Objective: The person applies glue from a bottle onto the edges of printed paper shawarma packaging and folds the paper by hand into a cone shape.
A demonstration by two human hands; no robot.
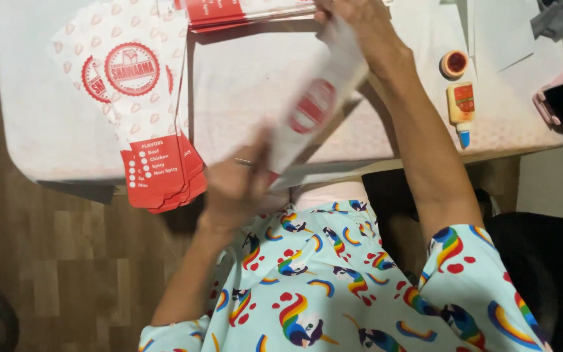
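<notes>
— Rainbow sleeves sit closest to us, and past them comes the big pale surface. We are stretching one long white paper sleeve with a red round mark in the air over its near edge.

— How are our hands holding it?

— Our left hand is closed, pinching the bottom end. Our right hand is closed on the top end, up by the red stack. The paper looks blurry, so we think it is moving fast.

— What could go wrong?

— We think a hard tug from both ends could rip it or leave a crooked crease. And if one pinch slips, the sleeve could drop off the edge to the wooden floor.

— What about the pile of flat printed sleeves on the left?

— Its red ends hang over the rim. A bump from our left elbow could send them sliding down.

— And the little things?

— A glue bottle with a blue tip lies near our right arm, with a small round orange tub just beside it. A swing of that arm might knock them. We cannot tell if the bottle is capped, so glue might smear the paper.
</notes>
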